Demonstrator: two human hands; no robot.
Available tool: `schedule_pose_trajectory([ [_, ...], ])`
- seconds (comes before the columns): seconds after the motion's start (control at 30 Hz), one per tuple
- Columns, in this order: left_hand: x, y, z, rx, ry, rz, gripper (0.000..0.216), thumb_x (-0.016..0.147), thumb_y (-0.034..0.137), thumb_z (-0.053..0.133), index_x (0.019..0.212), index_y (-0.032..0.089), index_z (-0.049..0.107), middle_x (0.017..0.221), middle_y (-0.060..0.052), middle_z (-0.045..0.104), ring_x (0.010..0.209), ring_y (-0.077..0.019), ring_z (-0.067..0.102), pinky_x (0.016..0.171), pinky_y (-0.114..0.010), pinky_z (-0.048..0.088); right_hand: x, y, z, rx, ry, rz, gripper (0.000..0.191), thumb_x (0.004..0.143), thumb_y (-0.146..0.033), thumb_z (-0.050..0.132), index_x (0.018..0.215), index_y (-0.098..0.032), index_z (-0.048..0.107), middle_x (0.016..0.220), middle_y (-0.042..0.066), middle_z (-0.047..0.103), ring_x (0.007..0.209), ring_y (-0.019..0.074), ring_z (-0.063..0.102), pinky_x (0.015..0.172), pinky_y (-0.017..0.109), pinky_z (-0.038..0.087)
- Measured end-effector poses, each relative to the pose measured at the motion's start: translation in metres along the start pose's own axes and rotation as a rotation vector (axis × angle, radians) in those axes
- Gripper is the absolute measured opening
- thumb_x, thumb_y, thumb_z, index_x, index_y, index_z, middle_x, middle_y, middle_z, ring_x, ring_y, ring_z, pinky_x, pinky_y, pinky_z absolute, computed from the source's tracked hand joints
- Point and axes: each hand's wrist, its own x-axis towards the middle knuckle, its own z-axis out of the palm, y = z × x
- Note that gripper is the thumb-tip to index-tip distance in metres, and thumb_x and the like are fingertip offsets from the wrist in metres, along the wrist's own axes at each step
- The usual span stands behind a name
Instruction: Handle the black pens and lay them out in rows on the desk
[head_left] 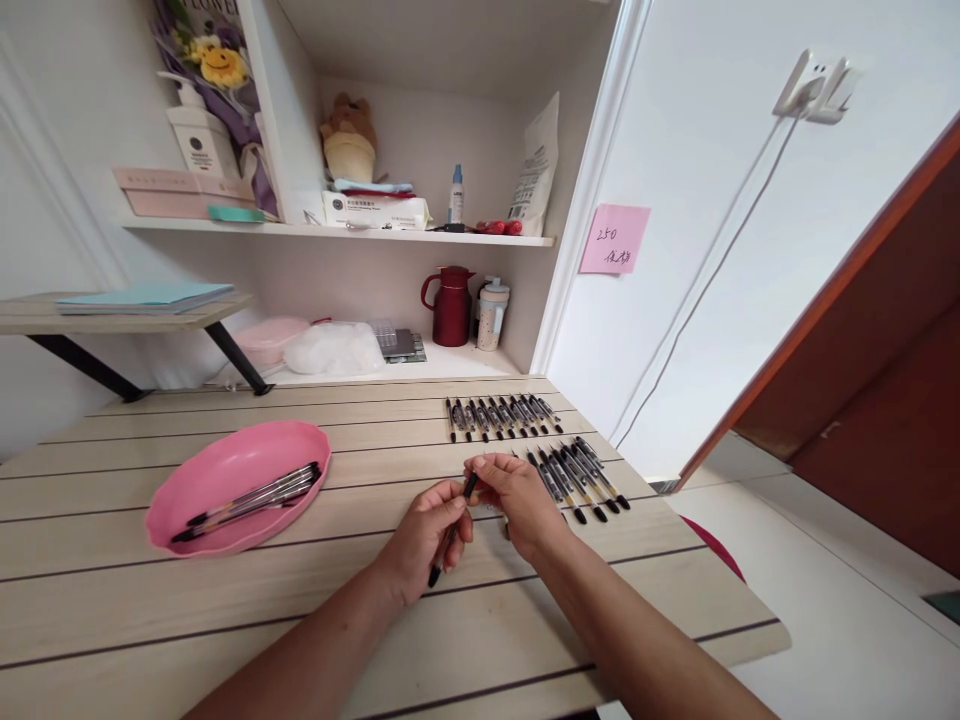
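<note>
A black pen (436, 572) is held tilted above the wooden table, across both of my hands. My left hand (429, 530) is closed around its body, with the dark lower end sticking out below the fingers. At the upper end, my right hand (514, 488) pinches the pen between thumb and fingers; the exact tip is partly hidden. Just beyond my right hand lies a row of pens (577, 478) with dark ends and yellowish sections, some covered by the hand. Farther back is a second row of black pens (502, 418), side by side. Several more pens (255, 500) lie in a pink bowl (225, 448) at the left.
A small raised shelf (120, 318) on black legs stands at the back left. Behind the table, a white cabinet holds a dark red jug (451, 308), a cup (492, 314) and a white plastic bag (334, 348). The table's right edge (712, 560) borders the floor.
</note>
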Motion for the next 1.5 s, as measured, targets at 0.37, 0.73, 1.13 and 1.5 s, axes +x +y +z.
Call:
schedule_pose_trajectory([
  [0.37, 0.000, 0.001, 0.001, -0.013, 0.021, -0.008, 0.016, 0.075, 0.033, 0.049, 0.079, 0.018, 0.046, 0.052, 0.006, 0.051, 0.027, -0.0027, 0.036, 0.029, -0.015, 0.017, 0.002, -0.001, -0.005, 0.002, -0.081, 0.039, 0.033, 0.062, -0.045, 0.063, 0.075, -0.016, 0.054, 0.065, 0.000, 0.059, 0.050, 0.0081, 0.051, 0.055, 0.024, 0.040],
  [0.73, 0.002, -0.002, -0.001, -0.010, 0.040, -0.005, 0.015, 0.075, 0.032, 0.049, 0.077, 0.018, 0.044, 0.051, 0.006, 0.051, 0.026, -0.0025, 0.034, 0.028, -0.015, 0.015, 0.004, -0.001, -0.004, -0.022, -0.108, 0.070, 0.031, 0.060, -0.042, 0.066, 0.067, -0.015, 0.054, 0.055, -0.003, 0.056, 0.049, 0.0075, 0.050, 0.055, 0.023, 0.040],
  [1.13, 0.002, -0.001, -0.002, -0.053, 0.052, 0.001, 0.018, 0.072, 0.033, 0.052, 0.077, 0.018, 0.044, 0.050, 0.006, 0.051, 0.026, -0.0020, 0.032, 0.028, -0.014, 0.014, 0.009, 0.002, -0.002, 0.052, -0.116, 0.094, 0.032, 0.057, -0.042, 0.069, 0.064, -0.015, 0.054, 0.054, -0.003, 0.055, 0.049, 0.0074, 0.049, 0.055, 0.023, 0.042],
  [1.5, 0.002, 0.000, -0.004, -0.049, 0.053, -0.030, 0.018, 0.073, 0.030, 0.051, 0.083, 0.016, 0.050, 0.052, 0.005, 0.052, 0.026, -0.0018, 0.032, 0.029, -0.015, 0.014, 0.024, -0.010, -0.020, 0.048, 0.089, -0.110, 0.031, 0.055, -0.037, 0.069, 0.075, -0.018, 0.056, 0.062, -0.001, 0.058, 0.058, 0.0113, 0.055, 0.050, 0.021, 0.040],
])
